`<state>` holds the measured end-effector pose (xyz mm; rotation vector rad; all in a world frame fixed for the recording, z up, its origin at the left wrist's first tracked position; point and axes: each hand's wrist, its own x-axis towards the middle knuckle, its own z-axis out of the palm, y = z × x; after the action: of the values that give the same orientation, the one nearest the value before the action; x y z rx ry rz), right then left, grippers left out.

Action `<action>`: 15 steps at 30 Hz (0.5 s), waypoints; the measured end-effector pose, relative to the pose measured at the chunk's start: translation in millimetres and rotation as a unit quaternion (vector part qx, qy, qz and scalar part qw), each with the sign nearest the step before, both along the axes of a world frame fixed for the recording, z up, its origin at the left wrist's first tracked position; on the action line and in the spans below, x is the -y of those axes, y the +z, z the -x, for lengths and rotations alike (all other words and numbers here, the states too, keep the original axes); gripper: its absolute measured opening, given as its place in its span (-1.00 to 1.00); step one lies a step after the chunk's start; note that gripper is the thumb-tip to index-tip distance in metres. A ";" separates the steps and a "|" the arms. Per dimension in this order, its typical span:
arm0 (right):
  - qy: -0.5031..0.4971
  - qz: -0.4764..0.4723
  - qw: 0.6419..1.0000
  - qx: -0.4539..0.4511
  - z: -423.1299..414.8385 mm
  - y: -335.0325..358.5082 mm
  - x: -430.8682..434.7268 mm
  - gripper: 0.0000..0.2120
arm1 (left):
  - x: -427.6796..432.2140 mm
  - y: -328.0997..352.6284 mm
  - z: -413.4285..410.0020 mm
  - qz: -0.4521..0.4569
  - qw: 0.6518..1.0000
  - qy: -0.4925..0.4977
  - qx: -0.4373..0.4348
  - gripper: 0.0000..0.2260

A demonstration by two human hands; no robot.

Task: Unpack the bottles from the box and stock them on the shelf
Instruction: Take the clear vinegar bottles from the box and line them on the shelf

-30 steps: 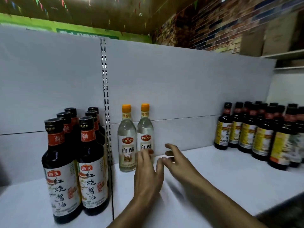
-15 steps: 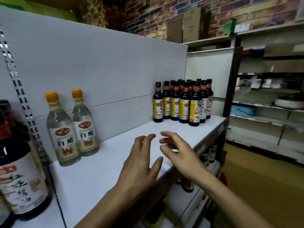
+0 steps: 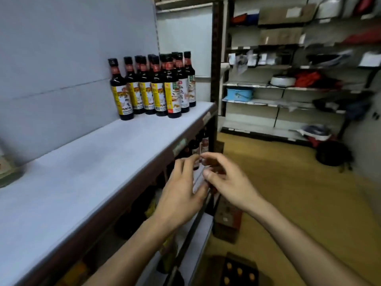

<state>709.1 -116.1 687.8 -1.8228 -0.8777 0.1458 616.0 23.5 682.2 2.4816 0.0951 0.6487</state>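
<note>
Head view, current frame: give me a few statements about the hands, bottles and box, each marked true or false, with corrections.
1. The left hand grips a bottle. False: the left hand and the right hand both hold nothing.
2. The dark bottles stand upright at the far end of the shelf. True.
3. Those bottles have yellow caps. False: they have dark caps.
4. The box at the bottom shows orange caps inside. True.

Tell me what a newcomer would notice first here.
The left hand and right hand hover empty at centre, before the shelf edge. A cluster of dark bottles stands at the shelf's far end. At the bottom, a box on the floor shows orange caps.
</note>
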 end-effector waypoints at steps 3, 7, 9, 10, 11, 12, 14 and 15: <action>-0.015 0.020 0.999 -0.037 -16.6 -25.9 38.4 -0.67 | 32.8 -28.8 -23.5 0.030 0.999 -0.018 -0.035 -0.46; -0.030 0.055 0.995 -0.077 -39.0 -64.0 84.5 -0.64 | 74.1 -73.8 -48.8 0.081 0.992 -0.019 -0.096 -0.44; -0.032 0.070 0.992 -0.102 -49.0 -85.8 105.2 -0.64 | 92.8 -99.2 -56.6 0.095 0.987 -0.017 -0.130 -0.44; -0.036 0.076 0.990 -0.111 -51.9 -94.7 112.5 -0.64 | 99.0 -109.0 -57.8 0.094 0.986 -0.018 -0.137 -0.44; -0.040 0.084 0.988 -0.123 -55.7 -106.8 121.8 -0.64 | 107.4 -121.2 -59.2 0.097 0.984 -0.019 -0.145 -0.45; -0.043 0.090 0.985 -0.138 -59.8 -120.4 130.6 -0.64 | 116.2 -133.3 -59.7 0.106 0.982 -0.018 -0.154 -0.48; -0.043 0.108 0.980 -0.163 -63.6 -144.9 144.9 -0.64 | 131.0 -154.7 -57.3 0.127 0.976 -0.013 -0.176 -0.50; -0.042 0.118 0.977 -0.175 -64.9 -157.7 151.2 -0.64 | 137.2 -166.3 -55.9 0.132 0.973 -0.007 -0.189 -0.49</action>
<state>774.1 -267.3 530.1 -1.9701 -0.5505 0.5198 671.9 -113.7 515.9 2.3111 0.2876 0.1375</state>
